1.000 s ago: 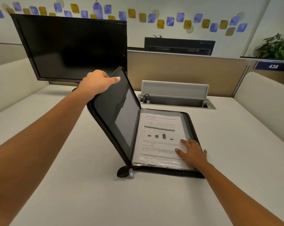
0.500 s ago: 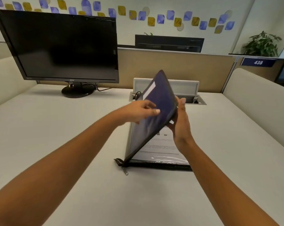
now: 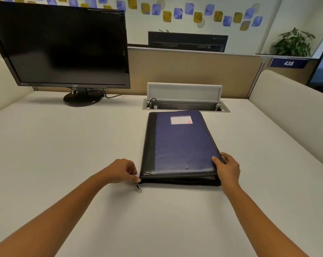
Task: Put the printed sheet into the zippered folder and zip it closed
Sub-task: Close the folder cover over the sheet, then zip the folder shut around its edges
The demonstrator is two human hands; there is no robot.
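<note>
The zippered folder [image 3: 181,147], blue with a black spine and a white label, lies flat on the desk with its cover folded down. The printed sheet is hidden inside it. My left hand [image 3: 120,171] sits at the folder's near left corner, fingers curled and pinching near the zipper. The metal zipper pull [image 3: 138,187] hangs loose just below those fingertips. My right hand [image 3: 226,168] grips the near right corner, thumb on top of the cover. The near edge still shows a gap between the covers.
A black monitor [image 3: 60,47] stands at the back left on its round base. An open cable tray [image 3: 184,104] sits in the white desk [image 3: 64,154] right behind the folder. Beige partitions border the desk at the back and right.
The cover swung down from upright to flat over the sheet. My left hand dropped from the cover to the zipper corner. My right hand slid out from under the cover to the near right corner.
</note>
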